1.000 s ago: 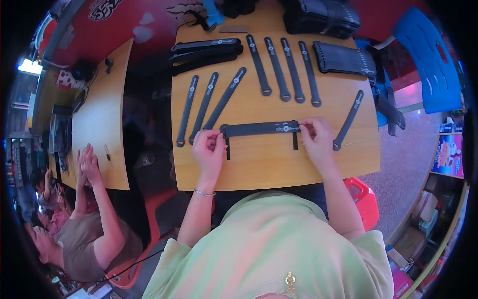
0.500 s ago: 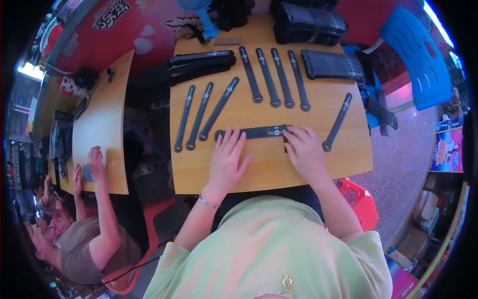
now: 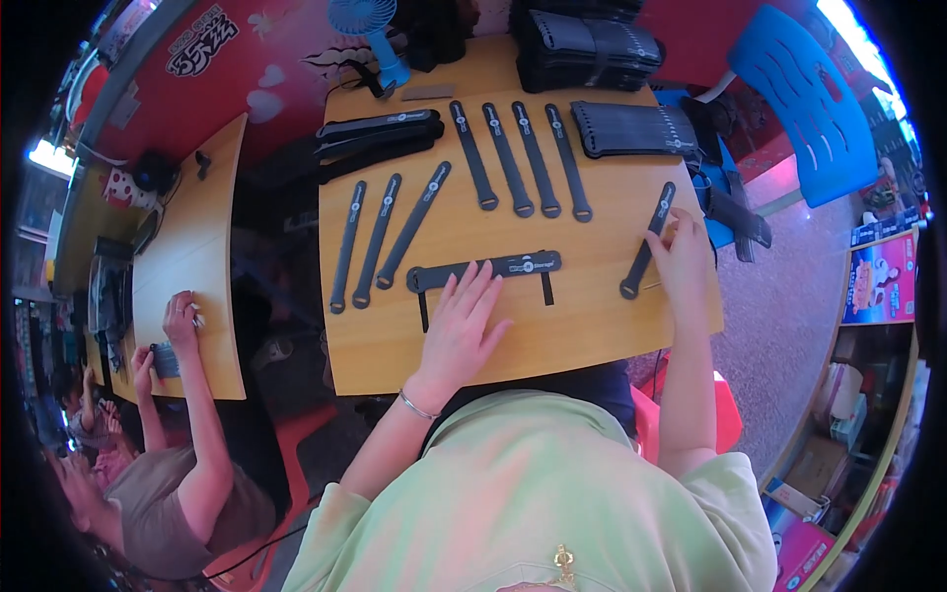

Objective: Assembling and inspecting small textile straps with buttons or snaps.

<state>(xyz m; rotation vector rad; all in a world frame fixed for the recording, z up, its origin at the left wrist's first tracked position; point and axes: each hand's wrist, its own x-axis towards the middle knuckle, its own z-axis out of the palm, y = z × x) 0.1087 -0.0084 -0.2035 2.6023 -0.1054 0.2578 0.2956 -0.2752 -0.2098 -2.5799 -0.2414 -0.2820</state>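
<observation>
A black strap (image 3: 533,264) with a slotted round end lies crosswise in front of me. My left hand (image 3: 462,321) rests flat on its middle, fingers stretched out. Two short narrow dark strips, a left one (image 3: 424,312) and a right one (image 3: 548,289), stick out toward me from under its near edge. At the right, my right hand (image 3: 681,259) has its fingertips bent onto the edge of a single slanted strap (image 3: 640,268), in what looks like a pinch. Three straps (image 3: 378,242) lie slanted at the left, and several more (image 3: 534,168) lie in a row farther back.
Stacked straps (image 3: 380,138) lie at the back left, a flat bundle (image 3: 636,128) at the back right, and a larger wrapped pile (image 3: 587,49) behind. A blue fan (image 3: 365,20) stands at the far edge. Another person (image 3: 187,483) works at a table (image 3: 192,257) on the left.
My right hand has left the right end of the crosswise strap and moved right to the slanted single strap. My left hand has slid toward the crosswise strap's middle. The view has shifted slightly.
</observation>
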